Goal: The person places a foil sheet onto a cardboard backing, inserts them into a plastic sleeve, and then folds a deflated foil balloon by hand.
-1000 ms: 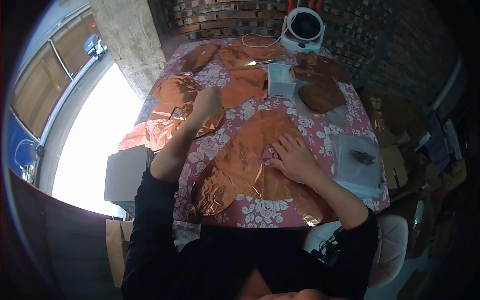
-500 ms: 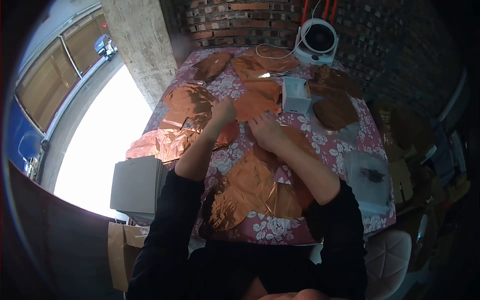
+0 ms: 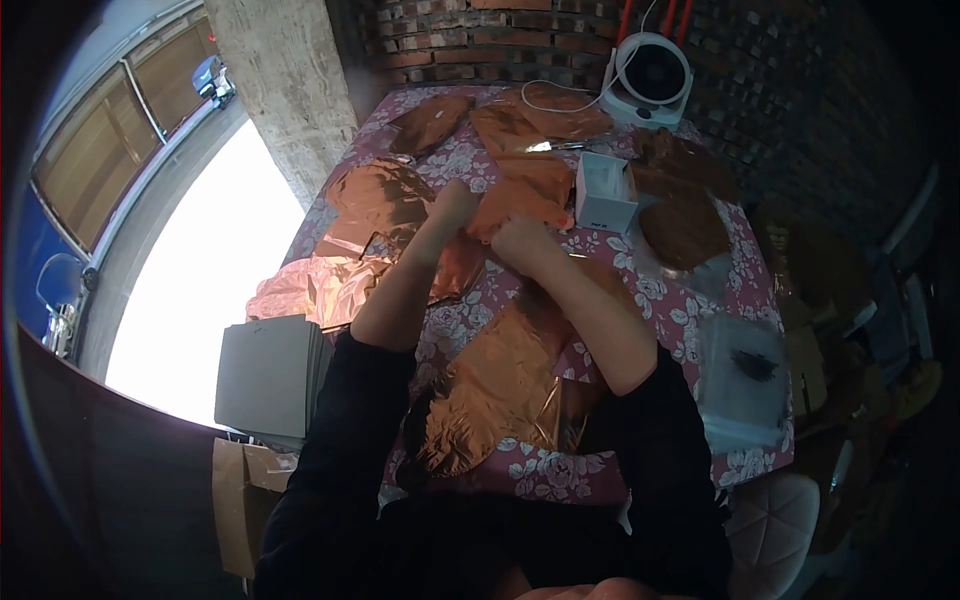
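Observation:
A flat, copper-coloured foil balloon lies in the middle of the table, between my hands. My left hand is closed at its left edge. Closed too, my right hand is at the lower edge of the same balloon; its fingertips are hidden. A large wrinkled foil balloon is spread beneath my forearms, near the front edge. To the left are more shiny foil balloons, partly covered by my left forearm. An open white box stands just right of the balloon between my hands.
The table has a pink floral cloth. A white fan with a cable stands at the back. Dark foil pieces and clear plastic bags lie on the right. A stack of grey boards is at the left edge.
My right hand has closed into a tighter fist and shifted slightly left and down. My left hand has moved slightly up and right. The whole view has shifted a little.

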A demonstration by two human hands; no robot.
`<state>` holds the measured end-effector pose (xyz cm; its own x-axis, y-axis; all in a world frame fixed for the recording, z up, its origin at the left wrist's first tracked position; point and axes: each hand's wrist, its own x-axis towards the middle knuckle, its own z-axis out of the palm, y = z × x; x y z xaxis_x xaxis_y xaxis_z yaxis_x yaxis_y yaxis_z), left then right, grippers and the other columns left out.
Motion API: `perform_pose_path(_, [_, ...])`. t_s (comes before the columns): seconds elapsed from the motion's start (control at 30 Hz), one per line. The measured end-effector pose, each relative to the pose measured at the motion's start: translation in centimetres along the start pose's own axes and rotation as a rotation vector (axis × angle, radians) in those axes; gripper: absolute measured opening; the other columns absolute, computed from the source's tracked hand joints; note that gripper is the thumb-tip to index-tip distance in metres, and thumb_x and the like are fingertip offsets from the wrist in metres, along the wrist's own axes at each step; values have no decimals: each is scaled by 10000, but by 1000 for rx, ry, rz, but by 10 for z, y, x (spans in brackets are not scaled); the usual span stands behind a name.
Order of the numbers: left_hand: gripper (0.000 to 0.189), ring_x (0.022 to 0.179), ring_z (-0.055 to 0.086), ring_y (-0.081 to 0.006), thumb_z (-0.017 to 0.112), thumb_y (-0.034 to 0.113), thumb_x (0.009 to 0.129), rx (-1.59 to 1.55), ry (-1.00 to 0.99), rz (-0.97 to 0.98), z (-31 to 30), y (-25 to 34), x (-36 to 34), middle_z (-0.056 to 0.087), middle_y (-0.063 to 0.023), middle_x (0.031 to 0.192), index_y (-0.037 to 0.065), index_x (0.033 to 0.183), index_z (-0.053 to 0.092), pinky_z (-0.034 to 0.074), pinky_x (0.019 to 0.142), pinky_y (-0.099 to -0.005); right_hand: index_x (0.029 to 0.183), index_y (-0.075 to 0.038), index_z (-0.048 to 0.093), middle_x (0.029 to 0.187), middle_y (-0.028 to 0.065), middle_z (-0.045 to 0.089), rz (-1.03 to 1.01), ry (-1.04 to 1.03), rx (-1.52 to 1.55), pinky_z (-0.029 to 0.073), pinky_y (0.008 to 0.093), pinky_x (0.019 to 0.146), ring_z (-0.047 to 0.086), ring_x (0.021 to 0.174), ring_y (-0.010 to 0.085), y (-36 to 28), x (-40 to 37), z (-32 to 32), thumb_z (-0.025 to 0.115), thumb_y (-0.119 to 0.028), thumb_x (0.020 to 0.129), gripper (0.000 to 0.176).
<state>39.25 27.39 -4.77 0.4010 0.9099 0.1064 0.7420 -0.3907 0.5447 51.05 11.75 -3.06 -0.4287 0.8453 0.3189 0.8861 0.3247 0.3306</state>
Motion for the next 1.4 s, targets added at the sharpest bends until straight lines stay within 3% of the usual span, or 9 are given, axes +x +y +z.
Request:
perform_pose_path(0.07, [216, 832, 647, -405, 514, 137, 804, -270, 122, 110, 6, -6, 5, 664, -251, 893, -28, 792, 652, 492, 661, -444, 815, -22, 696, 876, 150, 690, 84, 58, 99, 540, 400, 750, 665, 859, 297, 1, -3, 1, 611, -101, 764, 127])
perform_pose_path(0.3, [202, 739, 671, -331, 533, 116, 762, -591, 323, 29, -1, 9, -32, 625, -215, 722, -56, 714, 628, 501, 661, -436, 796, 59, 678, 715, 157, 683, 644, 289, 860, 493, 388, 634, 662, 660, 299, 15, 3, 36, 647, -120, 814, 183])
perform_pose_path(0.37, [272, 828, 687, -365, 493, 73, 835, -387, 97, 129, 15, -13, -20, 636, -257, 931, -122, 1007, 574, 555, 609, -417, 770, 64, 675, 668, 138, 665, 665, 302, 921, 485, 376, 620, 654, 631, 260, 16, 2, 36, 663, -122, 816, 192])
perform_pose_path(0.47, [293, 808, 685, -395, 457, 56, 858, -978, 14, -104, 42, -26, -8, 622, -248, 910, -116, 1084, 534, 568, 541, -430, 731, 62, 670, 610, 92, 629, 723, 294, 1047, 474, 345, 590, 630, 602, 173, 18, 2, 37, 693, -105, 806, 185])
perform_pose_path(0.67, [269, 805, 676, -397, 425, -22, 860, -1142, 101, -286, -1, 29, -62, 603, -213, 913, -71, 1121, 467, 562, 400, -448, 823, 37, 690, 659, 89, 631, 705, 263, 1247, 461, 321, 564, 606, 606, 157, 27, 0, 32, 707, -149, 811, 188])
perform_pose_path(0.97, [183, 726, 639, -239, 601, 126, 829, -768, 321, -142, 29, 1, -40, 629, -160, 832, -26, 930, 604, 495, 630, -368, 904, 55, 686, 702, 63, 633, 807, 300, 1250, 448, 298, 603, 582, 651, 118, 35, 4, 44, 596, -270, 910, 337])
perform_pose_path(1.1, [313, 678, 634, -235, 626, 260, 829, -867, 287, -144, 14, 13, -47, 646, -167, 725, -49, 787, 655, 482, 637, -386, 909, 10, 707, 756, 9, 629, 796, 213, 1312, 423, 241, 597, 540, 677, 62, 36, 4, 50, 635, -170, 905, 194])
perform_pose_path(1.17, [414, 631, 592, -164, 656, 362, 878, -938, 135, -229, 6, 18, -50, 610, -102, 726, -39, 776, 654, 475, 468, -290, 903, 12, 704, 771, 15, 640, 774, 192, 1331, 425, 240, 584, 551, 674, 65, 35, 4, 48, 643, -153, 897, 175])
perform_pose_path(1.4, [334, 605, 613, -228, 645, 232, 777, -745, 254, -120, 24, 9, -42, 608, -182, 623, -99, 736, 636, 468, 598, -398, 871, 61, 680, 682, 84, 628, 848, 207, 1358, 471, 320, 595, 609, 629, 146, 35, 5, 40, 674, -256, 850, 318])
